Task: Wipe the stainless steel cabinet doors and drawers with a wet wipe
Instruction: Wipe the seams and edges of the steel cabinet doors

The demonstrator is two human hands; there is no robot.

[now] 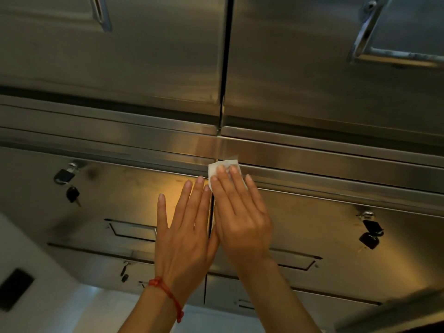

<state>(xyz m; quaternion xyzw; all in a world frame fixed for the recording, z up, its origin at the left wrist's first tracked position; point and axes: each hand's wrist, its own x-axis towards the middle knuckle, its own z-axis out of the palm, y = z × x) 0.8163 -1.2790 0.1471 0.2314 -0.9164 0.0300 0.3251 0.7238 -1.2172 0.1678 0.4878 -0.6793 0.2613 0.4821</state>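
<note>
A stainless steel cabinet fills the view, with two upper doors (120, 56) and drawers below. My right hand (240, 212) presses a white wet wipe (222, 165) flat against the top edge of the right drawer (324, 224), beside the gap between the two drawers. Its fingers are straight and cover most of the wipe. My left hand (185, 229) lies flat with straight fingers on the left drawer (108, 195), touching the right hand at the gap. A red string bracelet circles the left wrist.
A padlock with a key (64, 176) hangs at the left drawer's top left. Black keys (371, 233) hang from the right drawer's lock. Recessed handles (132, 229) sit in the drawers, bar handles (365, 27) on the upper doors. White floor (36, 272) shows lower left.
</note>
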